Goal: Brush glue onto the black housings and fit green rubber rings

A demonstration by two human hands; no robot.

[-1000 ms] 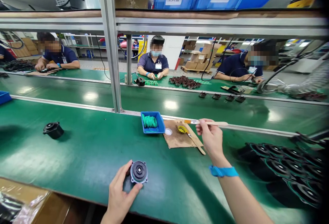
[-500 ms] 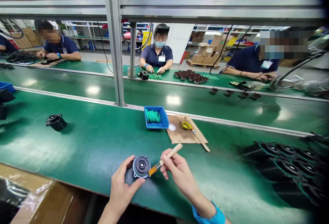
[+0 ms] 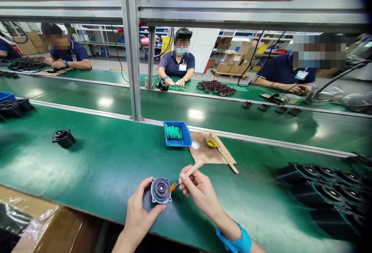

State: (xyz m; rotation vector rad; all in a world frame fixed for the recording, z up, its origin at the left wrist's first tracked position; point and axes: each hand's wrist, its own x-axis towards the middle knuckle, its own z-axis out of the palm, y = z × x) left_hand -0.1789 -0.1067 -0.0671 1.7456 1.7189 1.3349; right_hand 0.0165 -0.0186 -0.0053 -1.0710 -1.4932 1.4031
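Observation:
My left hand (image 3: pixel 142 208) grips a round black motor housing (image 3: pixel 161 190) by its side, thumb at the lower edge and fingers at the upper left. The housing's light rim with small screw lugs faces up. Between the fingers of my right hand (image 3: pixel 196 187) is a small paintbrush (image 3: pixel 190 171) with a pale wooden handle. Its orange bristles touch the right side of the housing's rim. A blue band circles my right wrist. Farther off, a blue bin (image 3: pixel 178 140) holds green rings or cord. Beside it, a second brush (image 3: pixel 228 160) leans on a yellow ring-shaped container (image 3: pixel 211 143) on cardboard.
One black housing (image 3: pixel 64 138) stands alone at the left. Several more housings (image 3: pixel 331 191) with green rings are grouped at the right. A metal post (image 3: pixel 133 71) rises behind the bench. Co-workers sit across the conveyor (image 3: pixel 162 104). A cardboard box (image 3: pixel 31 222) is at the lower left.
My right hand has shifted slightly left, and the brush's bristles now press and bend on the rim's right side. At the far left, black parts on the belt have moved right.

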